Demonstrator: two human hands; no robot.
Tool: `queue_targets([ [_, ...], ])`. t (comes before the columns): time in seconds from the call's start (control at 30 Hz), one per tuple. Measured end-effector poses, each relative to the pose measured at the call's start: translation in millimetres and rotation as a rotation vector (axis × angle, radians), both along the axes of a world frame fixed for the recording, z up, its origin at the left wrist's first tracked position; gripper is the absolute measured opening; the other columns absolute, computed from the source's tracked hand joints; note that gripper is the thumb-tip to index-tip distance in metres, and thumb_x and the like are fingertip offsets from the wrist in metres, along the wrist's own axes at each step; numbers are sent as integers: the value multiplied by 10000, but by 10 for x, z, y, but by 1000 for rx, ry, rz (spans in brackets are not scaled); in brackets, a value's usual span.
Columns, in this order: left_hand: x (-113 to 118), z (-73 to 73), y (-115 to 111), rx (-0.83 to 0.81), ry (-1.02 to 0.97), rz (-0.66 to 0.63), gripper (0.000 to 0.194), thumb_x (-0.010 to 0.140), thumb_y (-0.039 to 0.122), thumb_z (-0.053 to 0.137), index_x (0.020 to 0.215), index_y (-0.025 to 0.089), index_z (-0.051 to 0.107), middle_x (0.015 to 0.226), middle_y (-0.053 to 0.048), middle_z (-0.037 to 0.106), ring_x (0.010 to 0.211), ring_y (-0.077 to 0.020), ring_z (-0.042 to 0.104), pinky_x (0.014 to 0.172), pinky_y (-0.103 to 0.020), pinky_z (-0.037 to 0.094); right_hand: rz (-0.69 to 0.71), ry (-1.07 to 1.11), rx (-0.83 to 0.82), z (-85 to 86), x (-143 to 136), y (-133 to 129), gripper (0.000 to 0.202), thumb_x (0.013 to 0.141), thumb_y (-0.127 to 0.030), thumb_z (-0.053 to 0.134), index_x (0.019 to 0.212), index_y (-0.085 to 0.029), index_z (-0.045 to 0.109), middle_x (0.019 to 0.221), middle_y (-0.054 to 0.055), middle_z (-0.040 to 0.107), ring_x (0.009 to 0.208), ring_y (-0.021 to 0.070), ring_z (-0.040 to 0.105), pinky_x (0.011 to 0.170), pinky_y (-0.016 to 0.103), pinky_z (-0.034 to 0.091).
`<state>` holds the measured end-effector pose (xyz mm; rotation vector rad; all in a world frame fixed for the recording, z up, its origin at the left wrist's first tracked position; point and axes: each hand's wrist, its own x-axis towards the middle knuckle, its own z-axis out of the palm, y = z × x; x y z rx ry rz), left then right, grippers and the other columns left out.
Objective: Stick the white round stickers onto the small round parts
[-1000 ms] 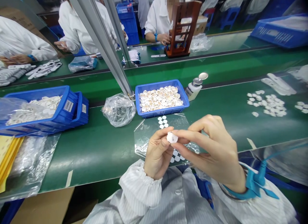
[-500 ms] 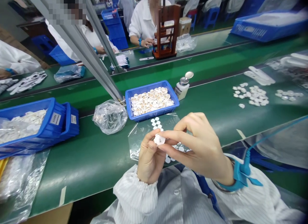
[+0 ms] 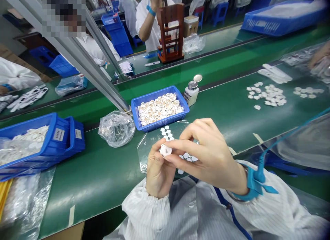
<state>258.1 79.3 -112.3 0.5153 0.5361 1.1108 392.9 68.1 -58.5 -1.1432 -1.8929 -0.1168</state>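
A small round white piece [image 3: 165, 150] with a dark mark on its face is pinched between both hands. My left hand [image 3: 160, 171] grips it from the left with thumb and forefinger. From the right, the fingertips of my right hand [image 3: 206, 154] close on its edge; a blue strap circles that wrist. Beneath the hands lies a clear plastic sheet [image 3: 145, 149] bearing white discs [image 3: 166, 130], partly hidden by my fingers. Just behind stands a blue tray [image 3: 161, 124] full of round white and tan pieces.
A white bottle [image 3: 191, 95] with a raised metal lid stands right of the tray, a crumpled plastic bag [image 3: 116, 128] left. Blue bins [image 3: 59, 143] sit far left. White pieces [image 3: 273, 95] lie right. A metal post [image 3: 103, 78] rises behind. Co-workers sit across the bench.
The view has shifted slightly, while both hands keep the white piece pinched. Across the bench a co-worker's arm has risen beside the wooden stand. Another person's hand has appeared at the far right.
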Motion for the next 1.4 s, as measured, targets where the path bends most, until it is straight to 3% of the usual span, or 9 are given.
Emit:
queue_targets([
  [0.37, -8, 24, -7, 5, -20, 25, 231, 681, 457, 815, 887, 357, 779, 868, 55, 771, 810, -110, 710, 793, -211, 552, -6, -53, 26, 1, -4, 8, 105, 904, -264, 627, 830, -206, 672, 672, -24, 568, 656, 118, 493, 729, 328, 376],
  [0.53, -18, 46, 11, 41, -63, -5, 250, 728, 460, 780, 937, 324, 761, 881, 49, 778, 809, -138, 735, 836, -262, 564, 27, 15, -2, 1, 19, -9, 191, 899, -357, 640, 1000, -197, 668, 763, 11, 594, 743, 153, 530, 753, 352, 435],
  [0.7, -11, 46, 21, 35, -92, -36, 396, 718, 465, 787, 1076, 308, 723, 846, 36, 789, 797, -137, 736, 894, -283, 549, 153, 293, -227, -33, 61, -11, 191, 912, -305, 622, 1066, -196, 653, 982, 60, 608, 958, 172, 581, 792, 328, 512],
  [0.87, -1, 22, 7, 17, -85, -25, 453, 687, 488, 800, 1089, 297, 715, 797, 27, 777, 805, -145, 722, 873, -285, 550, 226, 416, -360, -66, 48, 11, 129, 906, -246, 631, 1024, -211, 666, 1017, 51, 634, 993, 170, 609, 840, 336, 525],
  [1.2, -5, 47, -18, 42, -141, -79, 432, 698, 471, 795, 1088, 305, 710, 823, 42, 784, 802, -144, 735, 938, -317, 536, 289, 441, -360, -46, 27, -14, 146, 897, -232, 650, 1033, -178, 659, 1017, 41, 652, 1010, 127, 608, 855, 256, 517],
  [1.4, -7, 35, -10, 96, -151, -98, 421, 737, 463, 768, 1121, 305, 701, 862, 38, 785, 804, -146, 743, 883, -279, 554, 260, 235, -207, -20, 31, -32, 243, 857, -225, 689, 1089, -180, 633, 1078, 67, 636, 1018, 162, 609, 854, 318, 510],
])
